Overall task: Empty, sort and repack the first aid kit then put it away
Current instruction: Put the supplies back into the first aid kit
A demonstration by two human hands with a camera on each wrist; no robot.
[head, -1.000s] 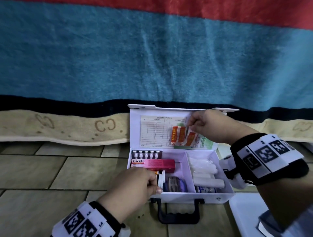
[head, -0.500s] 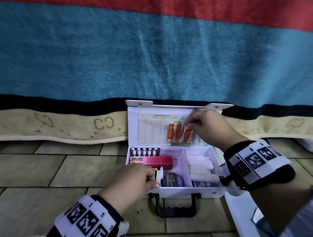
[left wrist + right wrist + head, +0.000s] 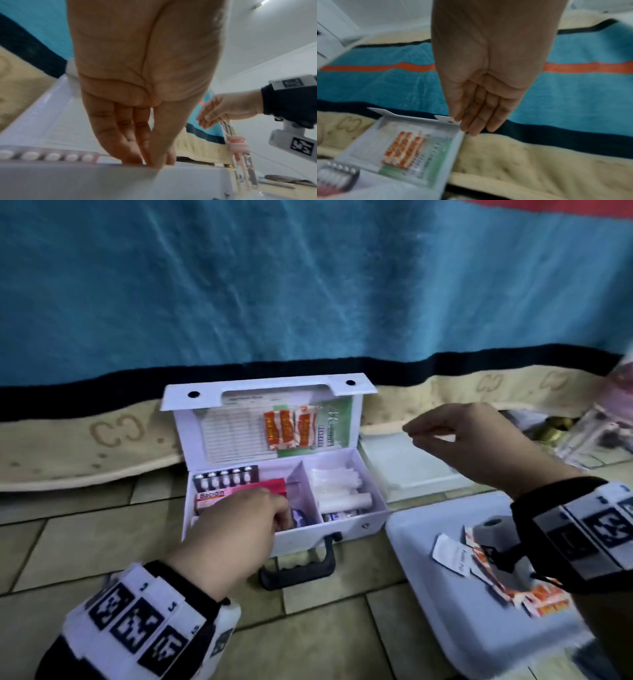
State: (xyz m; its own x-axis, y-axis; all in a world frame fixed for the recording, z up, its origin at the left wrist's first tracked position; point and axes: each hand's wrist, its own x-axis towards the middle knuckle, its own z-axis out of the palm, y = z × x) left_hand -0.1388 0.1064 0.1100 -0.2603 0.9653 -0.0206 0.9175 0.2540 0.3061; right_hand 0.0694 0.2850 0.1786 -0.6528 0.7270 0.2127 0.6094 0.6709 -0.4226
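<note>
At frame centre the open first aid kit (image 3: 346, 534) is seen on the tiled floor, its front left compartment reached into by the left hand (image 3: 236, 534), fingers together, while the right hand (image 3: 469, 443) is held relaxed, empty, at right.

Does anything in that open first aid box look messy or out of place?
Slightly. In the first aid kit, the orange sachets tucked in the open lid sit crooked and overlap each other. More sachets lie loosely scattered on the white tray to the right. Nothing looks spilled or broken.
</note>
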